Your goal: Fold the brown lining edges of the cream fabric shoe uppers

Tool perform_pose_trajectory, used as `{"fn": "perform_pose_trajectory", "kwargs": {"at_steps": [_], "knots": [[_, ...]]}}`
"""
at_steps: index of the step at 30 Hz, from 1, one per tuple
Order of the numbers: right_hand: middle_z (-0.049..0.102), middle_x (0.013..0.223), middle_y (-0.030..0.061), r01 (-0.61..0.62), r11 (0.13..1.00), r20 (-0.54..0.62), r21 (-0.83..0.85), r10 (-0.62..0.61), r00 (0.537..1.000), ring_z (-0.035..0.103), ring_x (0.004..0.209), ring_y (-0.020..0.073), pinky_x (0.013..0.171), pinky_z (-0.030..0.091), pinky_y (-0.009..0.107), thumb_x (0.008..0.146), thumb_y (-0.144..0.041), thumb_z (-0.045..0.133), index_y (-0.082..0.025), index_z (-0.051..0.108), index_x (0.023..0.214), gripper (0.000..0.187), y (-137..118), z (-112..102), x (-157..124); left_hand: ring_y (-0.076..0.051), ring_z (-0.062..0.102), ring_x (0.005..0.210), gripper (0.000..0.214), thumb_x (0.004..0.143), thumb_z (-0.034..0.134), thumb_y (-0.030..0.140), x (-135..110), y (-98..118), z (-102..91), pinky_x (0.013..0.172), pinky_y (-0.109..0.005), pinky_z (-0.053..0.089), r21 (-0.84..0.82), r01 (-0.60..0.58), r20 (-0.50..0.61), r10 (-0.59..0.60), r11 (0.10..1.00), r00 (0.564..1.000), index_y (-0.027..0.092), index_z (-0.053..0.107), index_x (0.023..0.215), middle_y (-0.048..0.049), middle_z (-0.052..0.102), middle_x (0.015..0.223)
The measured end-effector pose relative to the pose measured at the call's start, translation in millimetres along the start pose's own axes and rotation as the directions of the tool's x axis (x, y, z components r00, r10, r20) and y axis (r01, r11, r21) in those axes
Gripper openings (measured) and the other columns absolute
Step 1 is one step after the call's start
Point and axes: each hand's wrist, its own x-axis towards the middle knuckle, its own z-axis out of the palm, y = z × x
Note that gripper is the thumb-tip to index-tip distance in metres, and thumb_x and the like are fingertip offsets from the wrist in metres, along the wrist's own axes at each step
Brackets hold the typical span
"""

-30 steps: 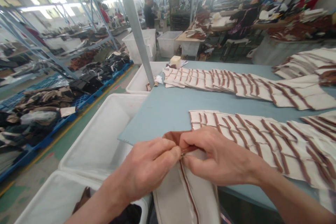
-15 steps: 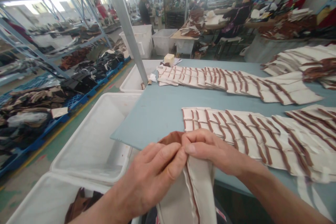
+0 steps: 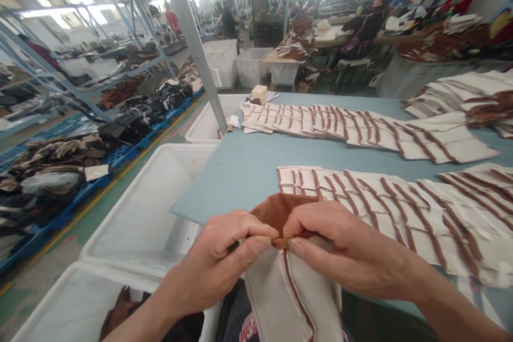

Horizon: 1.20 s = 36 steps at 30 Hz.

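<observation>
Between my hands is a sewn piece [image 3: 276, 294], cream cloth on the outside with a brown inner face and a brown seam running down its middle. My left hand [image 3: 230, 251] pinches its top edge just left of the seam, thumb against fingers. On the right of the seam my right hand [image 3: 332, 240] pinches the same edge, its fingertips nearly meeting the left ones. The piece's brown inside shows as an open loop behind the fingers, and its lower part hangs down over my lap. Beyond it, a row of similar cream pieces with brown seams [image 3: 377, 197] lies overlapped on the blue-green table [image 3: 232, 171].
A second overlapped row [image 3: 320, 123] lies farther back, with a stack [image 3: 452, 91] at right. White bins [image 3: 148, 208] stand along the table's left side, one holding brown cloth [image 3: 124, 310]. A metal post [image 3: 200, 53] rises at the table's far corner. People sit and stand in the background.
My fingers have shifted along the top edge, leaving a small gap at the seam. The loop has opened wider, showing more brown inside. The camera view has moved slightly.
</observation>
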Motion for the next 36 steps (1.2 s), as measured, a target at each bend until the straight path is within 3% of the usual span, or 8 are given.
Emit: {"fn": "perform_pose_trajectory", "kwargs": {"at_steps": [2,7,12,17,21,28,33,36], "knots": [[0.062,0.075,-0.0016,0.054,0.993,-0.010,-0.106,-0.056,0.998,0.057,0.073,0.0127,0.071,0.038,0.025,0.097,-0.013,0.054,-0.019,0.059,0.079,0.019,-1.2,-0.1,-1.0,-0.009,0.065,0.075,0.018,0.104,0.054,0.020,6.8,2.3,-4.9,0.075,-0.018,0.046,0.001,0.078,0.093,-0.078,0.997,0.993,0.017,0.070,0.097,0.0015,0.073,0.084],[0.066,0.075,0.0021,0.111,0.945,-0.021,-0.306,-0.123,0.992,0.058,0.070,0.0161,0.066,0.035,0.029,0.096,-0.011,0.054,-0.018,0.061,0.078,0.020,-6.3,2.8,-0.6,-0.008,0.057,0.068,0.028,0.104,0.055,0.029,28.2,5.8,-15.5,0.067,-0.018,0.040,0.030,0.075,0.281,-0.081,0.997,0.956,0.014,0.066,0.083,0.0036,0.063,0.073],[0.066,0.074,-0.0002,0.103,0.970,-0.006,-0.220,-0.107,0.994,0.058,0.069,0.0147,0.068,0.035,0.028,0.091,-0.013,0.063,-0.019,0.061,0.079,0.013,-7.2,-1.0,5.3,-0.006,0.041,0.057,0.034,0.100,0.059,0.026,35.6,8.4,-16.3,0.058,-0.018,0.032,-0.072,0.042,0.350,-0.014,0.997,0.936,0.017,0.050,0.069,0.0087,0.044,0.063],[0.065,0.075,-0.0006,-0.023,1.000,0.043,-0.015,0.023,0.999,0.057,0.070,0.0146,0.071,0.039,0.027,0.085,-0.021,0.059,-0.018,0.061,0.078,0.007,20.0,-6.6,5.9,-0.006,0.034,0.054,0.029,0.094,0.053,0.011,16.8,9.2,-16.5,0.055,-0.019,0.028,0.017,-0.006,0.278,0.001,1.000,0.961,0.019,0.042,0.068,0.0096,0.035,0.061],[0.062,0.079,0.0025,-0.059,0.997,0.030,0.044,0.058,0.998,0.054,0.074,0.0171,0.071,0.040,0.029,0.086,-0.027,0.054,-0.018,0.059,0.080,0.012,34.8,0.3,-0.2,-0.006,0.035,0.051,0.034,0.099,0.051,0.017,-4.1,-2.3,-29.6,0.051,-0.019,0.028,0.090,-0.033,0.169,0.018,0.995,0.985,0.020,0.040,0.067,0.0091,0.036,0.059],[0.056,0.077,-0.0013,0.033,0.984,0.008,0.175,-0.035,0.999,0.050,0.076,0.0150,0.073,0.037,0.028,0.092,-0.022,0.061,-0.020,0.055,0.078,0.015,4.1,6.9,7.5,-0.007,0.040,0.048,0.047,0.103,0.055,0.043,-30.1,-41.6,-43.9,0.049,-0.020,0.032,0.107,-0.017,-0.089,0.026,0.994,0.996,0.019,0.047,0.064,0.0077,0.042,0.054],[0.058,0.083,-0.0009,0.045,0.987,0.103,0.155,-0.062,0.993,0.052,0.080,0.0149,0.075,0.037,0.027,0.103,-0.035,0.058,-0.020,0.057,0.083,0.026,-12.7,10.4,22.9,-0.013,0.060,0.070,0.051,0.102,0.044,0.063,-30.7,-37.0,-48.3,0.069,-0.022,0.046,0.025,-0.099,-0.045,0.100,0.995,0.994,0.018,0.064,0.088,-0.0010,0.065,0.076],[0.059,0.084,-0.0001,0.067,0.990,0.141,0.127,-0.085,0.986,0.052,0.081,0.0151,0.074,0.037,0.027,0.106,-0.049,0.053,-0.020,0.057,0.085,0.036,-17.1,16.6,30.5,-0.015,0.065,0.082,0.034,0.102,0.056,0.049,-26.0,-25.3,-45.3,0.080,-0.024,0.048,-0.006,-0.119,0.031,0.119,0.993,0.992,0.017,0.067,0.099,-0.0048,0.072,0.088]]}}
